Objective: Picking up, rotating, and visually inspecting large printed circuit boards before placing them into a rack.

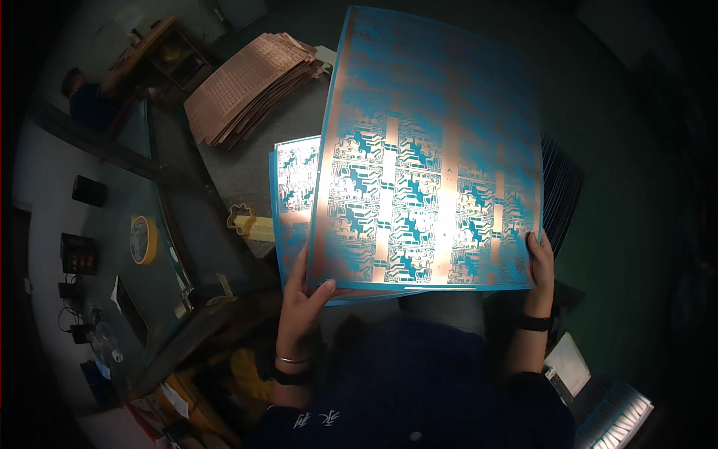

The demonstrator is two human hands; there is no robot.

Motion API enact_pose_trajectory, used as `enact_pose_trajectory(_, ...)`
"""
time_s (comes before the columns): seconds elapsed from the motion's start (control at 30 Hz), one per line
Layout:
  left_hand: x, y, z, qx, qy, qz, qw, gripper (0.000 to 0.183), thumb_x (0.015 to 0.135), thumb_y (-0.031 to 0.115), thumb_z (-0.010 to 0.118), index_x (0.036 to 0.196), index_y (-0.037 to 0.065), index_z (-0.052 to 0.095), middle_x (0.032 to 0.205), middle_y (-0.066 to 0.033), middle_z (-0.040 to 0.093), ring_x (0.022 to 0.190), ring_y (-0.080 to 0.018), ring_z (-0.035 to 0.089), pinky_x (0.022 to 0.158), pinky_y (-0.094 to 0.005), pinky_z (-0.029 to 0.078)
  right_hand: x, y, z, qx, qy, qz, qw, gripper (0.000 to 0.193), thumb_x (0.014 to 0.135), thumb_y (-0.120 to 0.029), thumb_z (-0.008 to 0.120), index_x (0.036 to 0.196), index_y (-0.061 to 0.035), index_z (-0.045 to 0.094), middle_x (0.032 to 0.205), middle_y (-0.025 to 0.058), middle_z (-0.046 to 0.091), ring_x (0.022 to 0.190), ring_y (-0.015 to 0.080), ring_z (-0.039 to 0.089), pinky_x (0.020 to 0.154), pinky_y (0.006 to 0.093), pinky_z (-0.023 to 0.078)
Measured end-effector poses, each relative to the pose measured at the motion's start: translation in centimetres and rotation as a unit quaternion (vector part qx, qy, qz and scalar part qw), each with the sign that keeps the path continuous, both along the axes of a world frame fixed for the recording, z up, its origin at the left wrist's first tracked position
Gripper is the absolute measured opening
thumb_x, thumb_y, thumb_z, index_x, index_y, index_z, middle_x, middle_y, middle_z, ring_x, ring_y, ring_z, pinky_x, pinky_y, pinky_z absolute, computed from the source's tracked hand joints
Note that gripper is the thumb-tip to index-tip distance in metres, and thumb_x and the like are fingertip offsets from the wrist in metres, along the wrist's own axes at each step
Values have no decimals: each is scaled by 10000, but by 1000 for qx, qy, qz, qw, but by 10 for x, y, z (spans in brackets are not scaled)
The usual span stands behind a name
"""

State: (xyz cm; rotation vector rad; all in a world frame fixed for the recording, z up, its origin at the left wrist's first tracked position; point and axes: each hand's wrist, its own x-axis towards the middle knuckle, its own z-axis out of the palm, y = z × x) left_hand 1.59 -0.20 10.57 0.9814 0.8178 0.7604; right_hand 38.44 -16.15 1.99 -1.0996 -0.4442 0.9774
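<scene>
A large blue circuit board panel [419, 202] with copper-coloured tracks is held up in front of me, tilted and catching a bright glare. My left hand [305, 303] is closed on its lower left corner, thumb on the front face. At the lower right edge, my right hand [540, 266] grips the same panel, its fingers partly hidden behind. Behind the panel, on the left, shows part of another blue-and-copper panel [295, 179]. More sheet edges peek out under the lower edge by my left hand; I cannot tell whether that hand holds them too.
A fanned stack of copper-coloured panels [250, 86] lies beyond, at the upper left. On the left bench are a yellow tape roll [143, 239] and a dark box [88, 191]. A person [93, 101] is at the far left. Dark racked sheets [565, 183] stand at the right.
</scene>
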Motion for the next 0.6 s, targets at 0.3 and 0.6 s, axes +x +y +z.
enact_pose_trajectory(0.3, 5, 2, -4, 19, 33, 53, 998, 692, 807, 84, 585, 1385, 2, 213, 1183, -170, 495, 981, -233, 585, 738, -337, 553, -1, 6, 6, -18, 1, 30, 999, 464, 896, -118, 497, 1287, 84, 349, 1190, 144, 515, 1045, 174, 524, 906, 302, 404)
enact_pose_trajectory(0.6, 9, 2, -5, 34, 71, 71, 994, 678, 813, 93, 575, 1385, 11, 220, 1101, -131, 513, 922, -183, 582, 740, -300, 538, 1, 8, 5, -50, -49, 41, 997, 526, 891, -193, 511, 1316, 70, 346, 1226, 102, 489, 1087, 153, 461, 928, 286, 359)
